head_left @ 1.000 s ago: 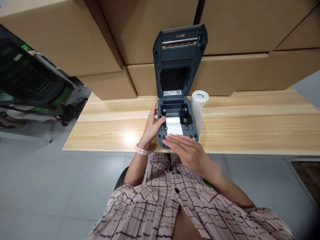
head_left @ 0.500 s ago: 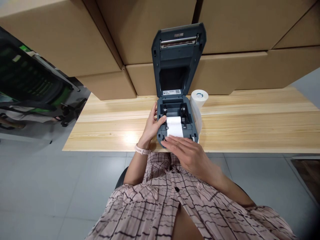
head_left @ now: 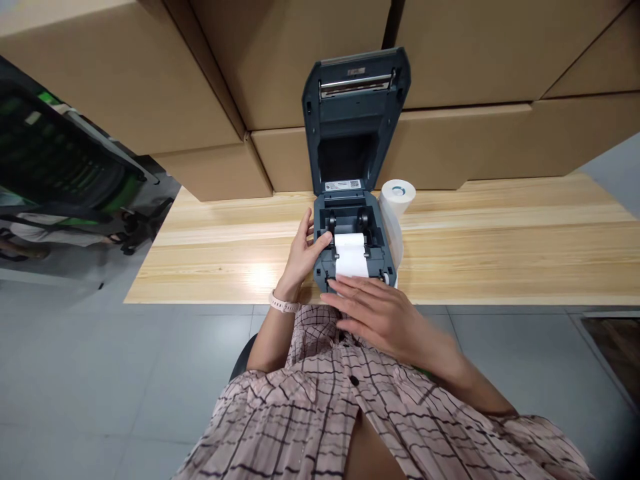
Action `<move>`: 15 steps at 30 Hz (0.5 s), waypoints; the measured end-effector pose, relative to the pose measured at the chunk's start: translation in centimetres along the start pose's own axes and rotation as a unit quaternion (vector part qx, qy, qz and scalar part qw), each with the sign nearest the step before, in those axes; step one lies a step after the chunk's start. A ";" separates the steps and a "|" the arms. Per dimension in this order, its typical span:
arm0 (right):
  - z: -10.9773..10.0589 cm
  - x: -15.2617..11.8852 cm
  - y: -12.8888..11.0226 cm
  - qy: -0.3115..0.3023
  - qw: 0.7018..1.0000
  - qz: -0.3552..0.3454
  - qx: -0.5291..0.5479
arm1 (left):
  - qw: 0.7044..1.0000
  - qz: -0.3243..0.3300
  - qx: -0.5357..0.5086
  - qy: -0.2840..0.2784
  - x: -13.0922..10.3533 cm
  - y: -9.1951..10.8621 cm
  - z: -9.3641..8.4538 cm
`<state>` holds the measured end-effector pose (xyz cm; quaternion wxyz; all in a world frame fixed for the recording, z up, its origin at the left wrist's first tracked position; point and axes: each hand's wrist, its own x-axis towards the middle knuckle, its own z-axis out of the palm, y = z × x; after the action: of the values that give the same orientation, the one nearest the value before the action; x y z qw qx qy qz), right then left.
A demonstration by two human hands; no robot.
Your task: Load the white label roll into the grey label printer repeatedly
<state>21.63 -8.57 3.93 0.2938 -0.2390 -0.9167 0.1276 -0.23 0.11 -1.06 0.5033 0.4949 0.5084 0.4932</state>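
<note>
Your hands are working apart: the left [head_left: 301, 255] is bracing the dark grey plastic label printer [head_left: 320, 263] on the worktop [head_left: 225, 247], seemingly for steadiness; the right [head_left: 383, 313], fingers spread, is covering its front edge, perhaps flattening the white paper strip [head_left: 351, 257].

Both hands forward, fingers spread

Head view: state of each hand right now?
Left hand: open, thumb on the printer.
Right hand: open, fingers over the printer's front; contact can't be told.
</note>
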 end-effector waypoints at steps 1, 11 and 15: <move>-1.0 0.3 0.4 0.006 1.000 -0.003 0.026 | 1.000 -0.011 -0.007 0.000 -0.6 0.1 0.2; -8.4 12.1 14.8 0.282 0.941 0.174 -0.068 | 0.997 -0.074 -0.027 -0.016 -8.4 1.5 2.1; -9.4 16.8 18.2 0.258 0.941 0.212 0.049 | 0.996 -0.067 -0.049 -0.034 -8.7 2.1 2.0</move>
<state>21.89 16.44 12.59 0.4979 -0.4376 -0.7302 0.1655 1.80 -8.57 1.23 0.5756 0.4509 0.4987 0.4655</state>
